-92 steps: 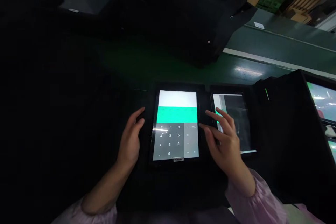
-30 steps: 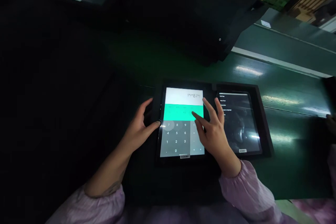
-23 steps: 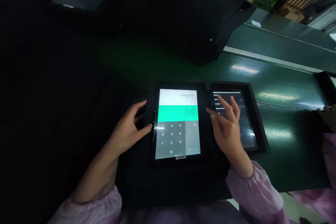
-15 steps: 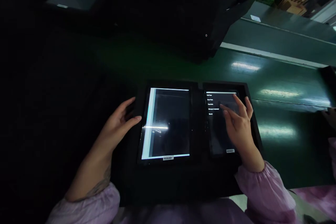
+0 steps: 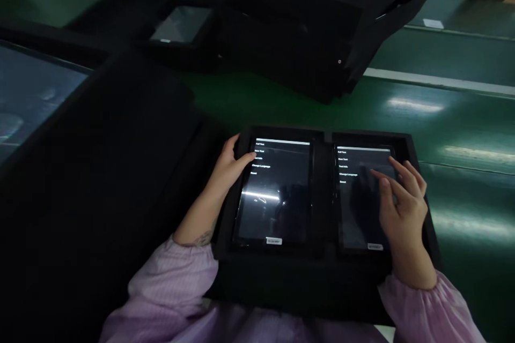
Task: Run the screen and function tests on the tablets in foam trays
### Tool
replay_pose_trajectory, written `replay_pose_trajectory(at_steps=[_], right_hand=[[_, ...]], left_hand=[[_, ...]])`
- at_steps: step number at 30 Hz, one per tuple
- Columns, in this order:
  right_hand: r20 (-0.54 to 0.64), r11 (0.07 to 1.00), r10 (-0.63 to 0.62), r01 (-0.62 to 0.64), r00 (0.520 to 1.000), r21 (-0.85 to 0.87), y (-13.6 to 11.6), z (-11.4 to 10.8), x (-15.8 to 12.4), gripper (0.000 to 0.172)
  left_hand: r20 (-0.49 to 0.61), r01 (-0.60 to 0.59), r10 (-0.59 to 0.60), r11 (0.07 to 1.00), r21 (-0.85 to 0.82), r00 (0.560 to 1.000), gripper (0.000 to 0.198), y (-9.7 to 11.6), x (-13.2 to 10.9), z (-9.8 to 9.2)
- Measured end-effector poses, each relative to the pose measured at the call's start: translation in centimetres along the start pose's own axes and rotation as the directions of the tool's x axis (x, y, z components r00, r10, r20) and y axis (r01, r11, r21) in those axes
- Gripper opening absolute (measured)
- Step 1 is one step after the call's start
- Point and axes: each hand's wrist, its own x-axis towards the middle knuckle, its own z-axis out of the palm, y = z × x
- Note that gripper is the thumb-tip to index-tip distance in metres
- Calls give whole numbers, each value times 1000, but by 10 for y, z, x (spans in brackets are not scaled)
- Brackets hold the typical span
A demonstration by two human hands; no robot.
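Two tablets lie side by side in a black tray (image 5: 328, 257), both showing a dark screen with a short text menu. My left hand (image 5: 229, 169) is at the tray's left edge, thumb over the upper left side of the left tablet (image 5: 277, 198), other fingers behind the tray wall, holding nothing that I can see. Over the right tablet (image 5: 358, 214) is my right hand (image 5: 404, 198), its fingers apart and a fingertip at or just above the screen. Each tablet has a small white label at its lower edge.
Stacked black trays (image 5: 298, 37) stand behind on the green work surface (image 5: 462, 134). Another tablet (image 5: 181, 24) lies in a tray at the back left. A large dark case with a screen (image 5: 36, 96) is at the left.
The left tablet's screen has gone from a bright-edged picture to a text menu. My left hand has come in to the tray's edge and the left tablet. The view has shifted left.
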Motion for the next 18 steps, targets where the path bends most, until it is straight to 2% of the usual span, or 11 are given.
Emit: replay_pose_trajectory(at_steps=[4,10,18], right_hand=[[-20,1000,3,-3,1000,16,-3,-1,2,38],[-22,999,-32,32,999,31,-5,-3,3,31],[42,994,-67,63,997,84,-14,-6,4,34]], left_hand=[[-19,-7,7,1000,11,1000,74,-2,1,-1],[4,25,-25,992,-124,1000,68,3,-10,-4],[-38,14,-17,997,-78,999,64,-1,-8,-4]])
